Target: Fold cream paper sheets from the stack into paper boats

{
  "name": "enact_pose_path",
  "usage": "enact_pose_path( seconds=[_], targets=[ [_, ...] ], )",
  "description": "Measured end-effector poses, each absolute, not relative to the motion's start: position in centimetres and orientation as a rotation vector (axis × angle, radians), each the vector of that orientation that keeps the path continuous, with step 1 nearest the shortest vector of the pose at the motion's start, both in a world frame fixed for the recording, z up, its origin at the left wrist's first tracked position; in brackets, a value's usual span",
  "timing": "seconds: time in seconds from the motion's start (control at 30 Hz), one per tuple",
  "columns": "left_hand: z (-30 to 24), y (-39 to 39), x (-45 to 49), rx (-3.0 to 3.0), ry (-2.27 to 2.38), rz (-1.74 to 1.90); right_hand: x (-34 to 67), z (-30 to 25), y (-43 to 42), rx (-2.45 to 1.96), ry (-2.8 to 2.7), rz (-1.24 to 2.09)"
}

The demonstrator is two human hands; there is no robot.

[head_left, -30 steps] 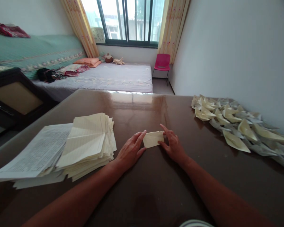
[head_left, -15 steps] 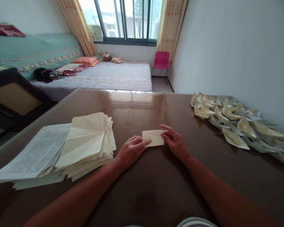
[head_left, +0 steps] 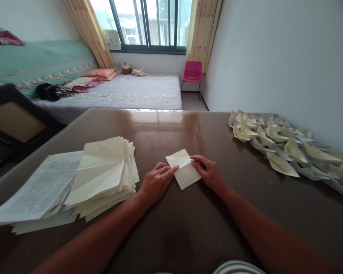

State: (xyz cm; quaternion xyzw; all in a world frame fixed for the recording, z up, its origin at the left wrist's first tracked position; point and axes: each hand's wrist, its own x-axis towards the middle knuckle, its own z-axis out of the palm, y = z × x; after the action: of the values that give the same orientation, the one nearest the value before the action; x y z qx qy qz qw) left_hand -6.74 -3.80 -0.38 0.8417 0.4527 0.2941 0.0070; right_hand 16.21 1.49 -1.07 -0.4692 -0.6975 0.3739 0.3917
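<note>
Over the table (head_left: pixel 171 224), creased paper (head_left: pixel 185 177) in pinched left grip (head_left: pixel 156 182) and right grip (head_left: pixel 210 174).

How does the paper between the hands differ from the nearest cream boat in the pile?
The paper is four-cornered and fairly flat, creased across its middle; the boat is folded to pointed ends. The left hand and right hand both touch the paper, while the boat lies apart from them, in the pile. Both are cream-coloured.

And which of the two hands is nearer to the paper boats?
Right. The right hand is left of the paper boats, apart from them; the left hand is farther left, near the paper stack.
</note>
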Motion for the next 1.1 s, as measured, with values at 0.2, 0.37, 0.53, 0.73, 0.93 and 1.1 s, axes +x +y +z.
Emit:
enact_pose_path(
  seconds=[0.2,0.37,0.53,0.73,0.93,1.1],
  targets=[
    [0.7,-4.5,-6.5,3.023,1.519,0.920,16.3,-1.7,1.8,-1.184,-1.781,0.994],
    [0.7,-4.1,-6.4,3.058,1.311,0.561,16.7,-1.1,1.8,-1.184,-1.852,0.836],
    [0.3,-3.7,-6.4,2.927,1.317,0.536,17.3,0.4,1.5,-1.053,-2.167,0.610],
    [0.2,-3.4,-6.3,2.809,1.381,0.665,17.2,0.4,0.9,-0.873,-2.432,0.407],
    [0.1,-3.7,-7.3,2.775,1.282,0.702,17.6,0.1,1.5,-0.777,-2.514,0.547],
    [0.6,-4.1,-7.9,2.740,1.239,0.645,17.0,-0.3,1.7,-0.917,-2.444,0.605]
  ],
)
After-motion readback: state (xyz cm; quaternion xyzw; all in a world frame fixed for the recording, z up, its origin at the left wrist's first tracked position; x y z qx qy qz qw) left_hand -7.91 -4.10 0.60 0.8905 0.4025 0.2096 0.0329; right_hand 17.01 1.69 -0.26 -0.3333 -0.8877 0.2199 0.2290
